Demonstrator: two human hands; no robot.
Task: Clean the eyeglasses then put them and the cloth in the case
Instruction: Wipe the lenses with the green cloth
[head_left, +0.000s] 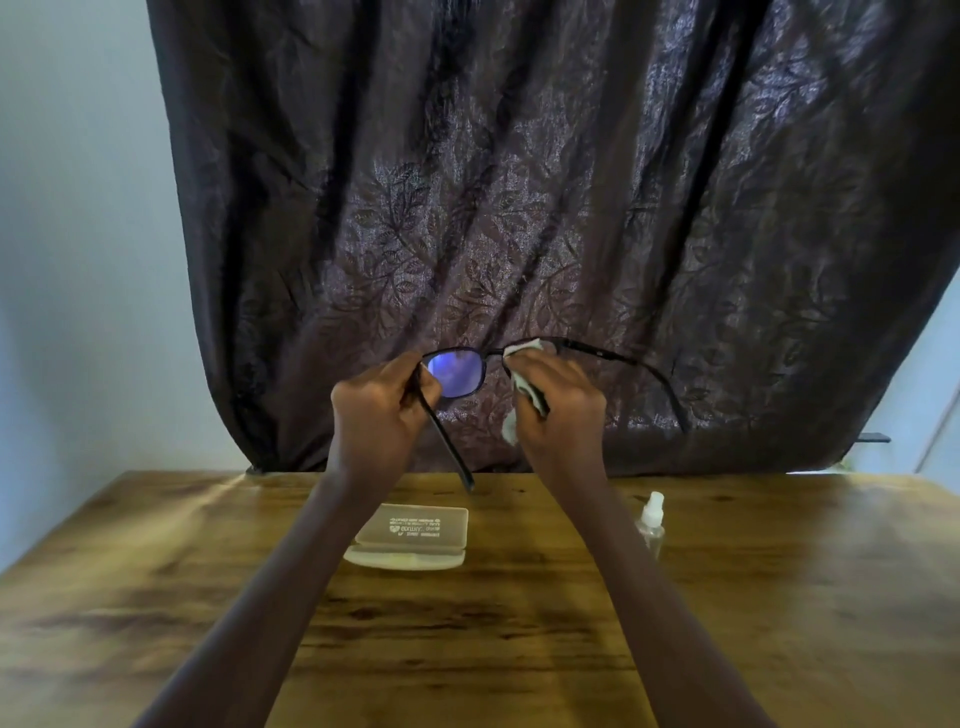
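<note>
I hold dark-framed eyeglasses (456, 373) up in the air above the table, temples unfolded. My left hand (376, 410) grips the frame at its left hinge; the left lens shows bluish. My right hand (558, 402) presses a grey cleaning cloth (524, 387) around the right lens, which is hidden by cloth and fingers. The right temple arcs out to the right. Below my hands a pale translucent case (410, 538) lies closed on the wooden table (208, 597).
A small clear spray bottle (651, 522) with a white nozzle stands on the table right of the case, close to my right forearm. A dark patterned curtain (571, 208) hangs behind the table's far edge. A pale wall is at left.
</note>
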